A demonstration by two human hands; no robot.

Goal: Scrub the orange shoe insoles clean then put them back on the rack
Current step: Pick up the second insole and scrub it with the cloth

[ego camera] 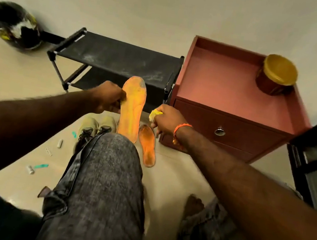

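My left hand (108, 98) grips the left edge of an orange insole (131, 111), which stands upright above my knee with grey dirt at its toe. To the right of that insole, apart from it, my right hand (166, 122) is closed around a small yellow scrubbing pad (155, 113). A second orange insole (148, 146), darker and stained, lies flat on the floor below my right hand. The black two-shelf shoe rack (117, 57) stands behind the held insole, its top shelf dusty and bare.
A red-brown bedside cabinet (238, 103) with a drawer stands right of the rack, a gold-lidded tub (276, 74) on top. A beige pair of shoes (94, 128) sits by my knee. Small batteries and green bits litter the floor at left. A dark helmet (13, 26) lies far left.
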